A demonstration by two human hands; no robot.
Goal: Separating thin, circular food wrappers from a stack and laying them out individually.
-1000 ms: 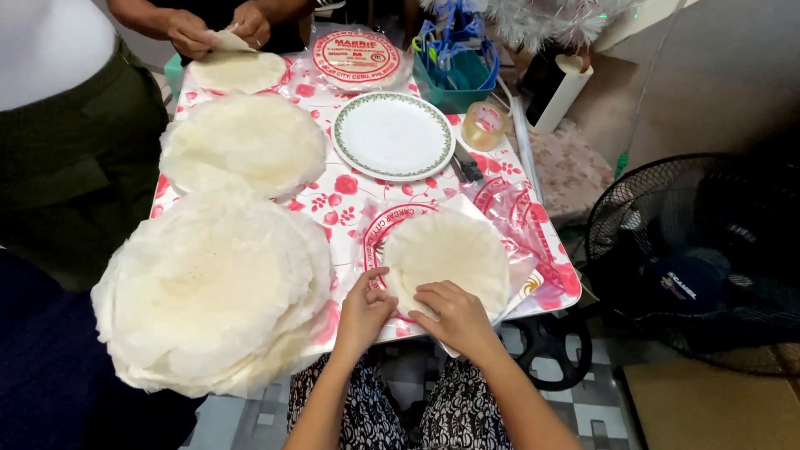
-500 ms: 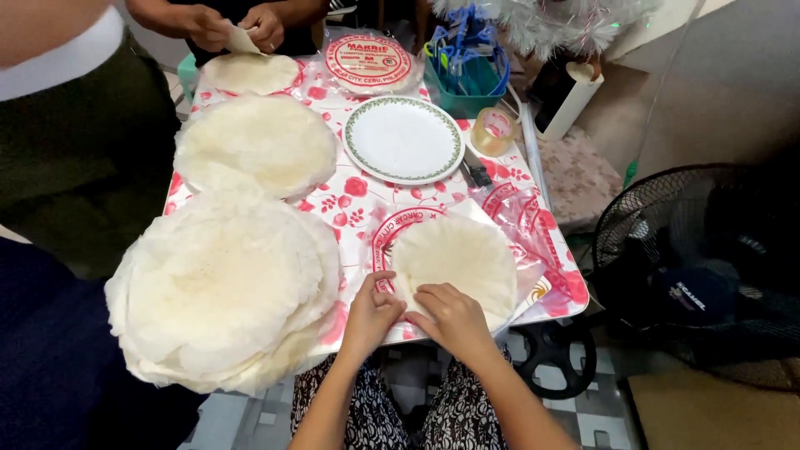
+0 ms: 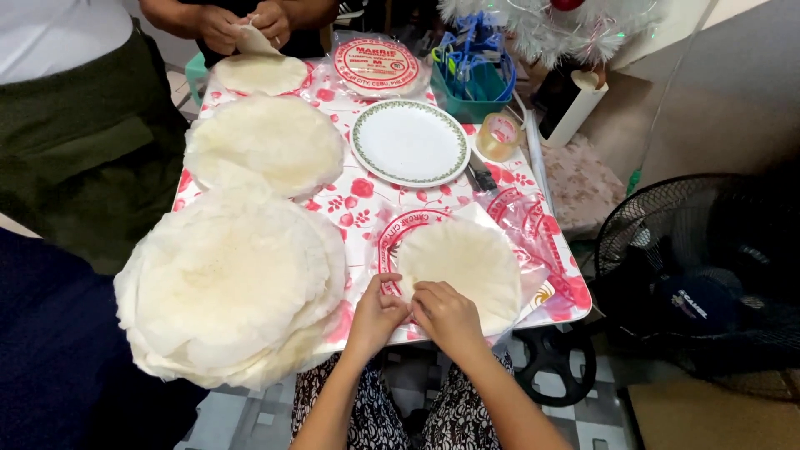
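- Left hand (image 3: 379, 312) sits at the near edge of the tabletop (image 3: 367, 218), fingers curled narrow and pinching the near rim of a round stack of thin white wrappers (image 3: 462, 265).
- Right hand (image 3: 448, 315) is just beside it, knuckles up, fingertips closed on the same near rim; the two hands touch each other.
- That wrapper stack lies on its opened clear packet (image 3: 533, 229) with red print, at the near right corner of the tabletop.
- At the near left corner a large loose pile of separated wrappers (image 3: 229, 287) spreads out and overhangs the edge.
- Behind it, toward the middle of the left side, lies a second, smaller pile (image 3: 265, 143) of the same pale sheets.
- A white plate with a green rim (image 3: 410, 143) stands in the middle, toward the far side, bare of food.
- A roll of clear tape (image 3: 500, 136) rests just right of the plate, near the right edge.
- A sealed round packet of wrappers (image 3: 377, 67) lies at the far edge, beside a blue basket (image 3: 471, 79).
- At the far left corner another person's hands (image 3: 246, 23) peel a sheet from a third stack (image 3: 260, 73).
- A person in a green apron (image 3: 83, 142) stands along the left side.
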